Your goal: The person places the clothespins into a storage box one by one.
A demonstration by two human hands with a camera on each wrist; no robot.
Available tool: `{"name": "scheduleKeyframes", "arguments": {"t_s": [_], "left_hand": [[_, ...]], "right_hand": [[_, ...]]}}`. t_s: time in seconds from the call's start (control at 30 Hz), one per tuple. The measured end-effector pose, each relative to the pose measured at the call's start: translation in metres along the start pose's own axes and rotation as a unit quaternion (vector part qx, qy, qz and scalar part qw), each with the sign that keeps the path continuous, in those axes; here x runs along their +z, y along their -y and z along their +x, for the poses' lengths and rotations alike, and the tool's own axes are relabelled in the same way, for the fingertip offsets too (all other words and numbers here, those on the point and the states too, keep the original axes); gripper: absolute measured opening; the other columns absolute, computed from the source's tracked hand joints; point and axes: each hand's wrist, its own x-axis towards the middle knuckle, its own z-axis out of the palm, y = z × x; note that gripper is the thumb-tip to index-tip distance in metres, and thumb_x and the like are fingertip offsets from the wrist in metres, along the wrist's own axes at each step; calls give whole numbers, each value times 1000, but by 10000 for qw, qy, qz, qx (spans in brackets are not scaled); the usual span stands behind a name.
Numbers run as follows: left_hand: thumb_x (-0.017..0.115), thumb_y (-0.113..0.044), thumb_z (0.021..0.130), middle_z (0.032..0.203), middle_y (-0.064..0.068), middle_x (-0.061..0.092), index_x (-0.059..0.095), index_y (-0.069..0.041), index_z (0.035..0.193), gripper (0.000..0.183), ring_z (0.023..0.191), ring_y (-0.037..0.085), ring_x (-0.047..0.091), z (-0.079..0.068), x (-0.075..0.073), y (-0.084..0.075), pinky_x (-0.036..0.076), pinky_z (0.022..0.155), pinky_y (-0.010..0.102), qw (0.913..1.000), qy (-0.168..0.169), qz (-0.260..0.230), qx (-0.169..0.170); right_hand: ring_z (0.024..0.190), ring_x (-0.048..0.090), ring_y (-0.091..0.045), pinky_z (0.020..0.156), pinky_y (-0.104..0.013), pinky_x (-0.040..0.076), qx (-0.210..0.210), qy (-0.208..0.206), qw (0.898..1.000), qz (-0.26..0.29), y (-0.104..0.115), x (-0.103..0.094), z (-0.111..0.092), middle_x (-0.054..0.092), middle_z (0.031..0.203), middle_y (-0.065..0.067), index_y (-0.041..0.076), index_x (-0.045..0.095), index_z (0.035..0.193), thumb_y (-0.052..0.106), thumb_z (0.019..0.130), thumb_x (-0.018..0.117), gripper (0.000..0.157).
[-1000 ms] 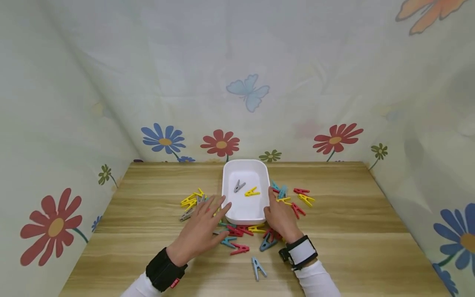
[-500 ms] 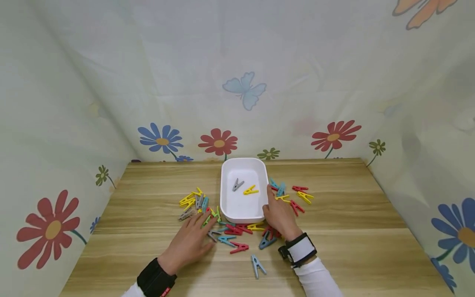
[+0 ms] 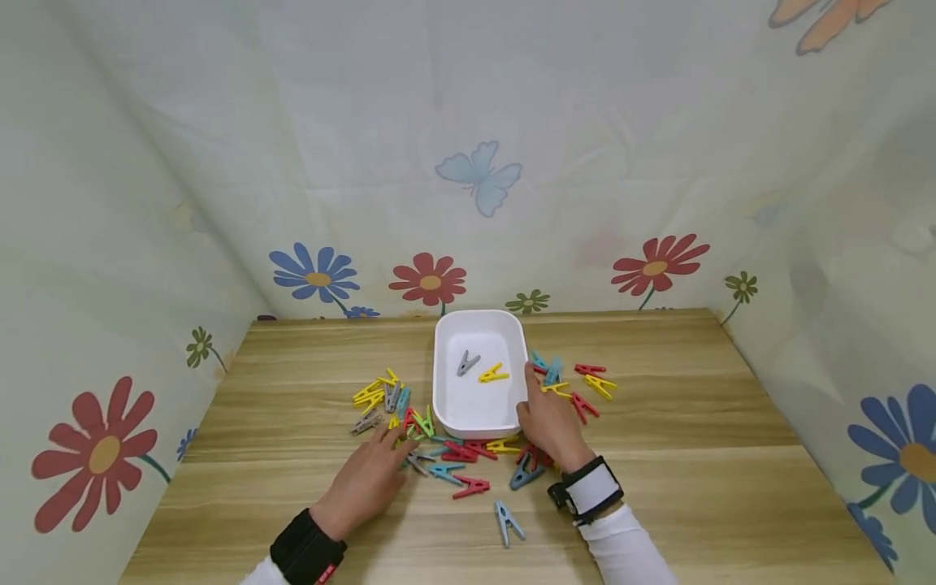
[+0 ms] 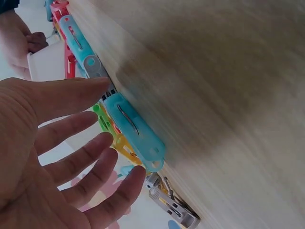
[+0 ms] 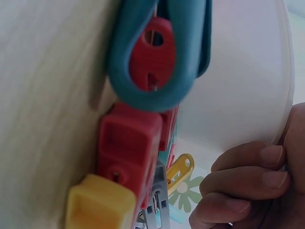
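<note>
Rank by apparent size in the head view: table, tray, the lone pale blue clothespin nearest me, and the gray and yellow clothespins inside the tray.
1. Table
2. Tray
3. Pale blue clothespin, though nearness may enlarge it
Gray clothespin and yellow clothespin: too alike to rank.

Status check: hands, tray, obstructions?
Left hand at loose clothespins, no grip visible. Right hand gripping rim of white tray. Gray clothespin, yellow clothespin inside. Loose clothespins crowd tray's near side.
</note>
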Motion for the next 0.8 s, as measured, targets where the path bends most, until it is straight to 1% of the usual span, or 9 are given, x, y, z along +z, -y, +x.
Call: {"name": "scheduleKeyframes", "arguments": {"t_s": [0.07, 0.13, 0.23, 0.33, 0.4, 0.53, 0.63, 0.7, 0.8], "left_hand": [[74, -16, 73, 121, 11, 51, 60, -13, 116, 45, 111, 32, 44, 0, 0, 0, 46, 80, 49, 9999, -103, -30, -50], [73, -15, 73, 118, 11, 53, 62, -13, 113, 41, 108, 31, 47, -1, 2, 1, 48, 75, 48, 9998, -175, -51, -98], [71, -12, 75, 113, 9, 56, 63, -14, 107, 34, 98, 27, 52, -2, 3, 1, 50, 66, 45, 9996, -219, -82, -135], [69, -10, 76, 107, 6, 58, 64, -15, 104, 29, 88, 23, 55, -3, 4, 1, 49, 60, 42, 9996, -242, -107, -76], [69, -10, 77, 106, 6, 58, 63, -15, 104, 28, 87, 22, 56, -3, 4, 2, 50, 59, 42, 9996, -251, -108, -27], [69, -11, 77, 106, 6, 59, 62, -16, 107, 31, 89, 21, 56, -3, 2, 3, 50, 62, 41, 9997, -221, -91, 22], [68, -11, 78, 105, 4, 59, 62, -17, 110, 33, 89, 19, 56, -2, -1, 3, 50, 63, 39, 9997, -222, -57, 45], [68, -11, 78, 102, 2, 58, 62, -16, 111, 34, 88, 18, 55, -1, -5, 4, 50, 64, 38, 9995, -283, -70, 81], [70, -11, 77, 98, 0, 57, 63, -14, 107, 32, 87, 15, 55, 1, -13, 5, 50, 65, 37, 9988, -449, -106, 139]], "right_hand": [[38, 40, -18, 38, -31, 31, 4, 28, 10000, 12, 1, -1, 0, 43, 50, -2, 7, 22, 145, 19, 90, 50, 63], [39, 41, -18, 38, -31, 31, 21, 68, 10000, 13, 1, -1, 1, 43, 50, -2, 7, 22, 145, 19, 90, 50, 63], [39, 41, -18, 38, -30, 31, 48, 113, 9999, 18, 2, -2, 0, 43, 50, -2, 7, 21, 145, 19, 90, 50, 63], [39, 41, -18, 38, -31, 31, 30, 82, 9999, 49, 2, -2, -1, 43, 50, -2, 7, 22, 145, 19, 90, 50, 63], [38, 41, -18, 38, -31, 31, 15, 58, 10000, 65, 2, -2, -1, 43, 49, -2, 6, 23, 145, 19, 90, 50, 63], [38, 40, -18, 38, -31, 31, 7, 71, 9999, 71, 1, -1, -1, 43, 49, -1, 6, 22, 145, 19, 90, 50, 63], [39, 41, -18, 39, -30, 31, 53, 129, 9999, 85, 1, -1, 0, 43, 50, -1, 7, 21, 145, 19, 90, 50, 64], [39, 41, -18, 39, -30, 31, 86, 152, 9998, 92, 1, -1, 0, 44, 50, -1, 8, 20, 146, 20, 90, 50, 64], [39, 41, -18, 39, -31, 31, 66, 141, 9998, 76, 0, -1, 0, 44, 50, -2, 8, 20, 146, 20, 90, 50, 64]]}}
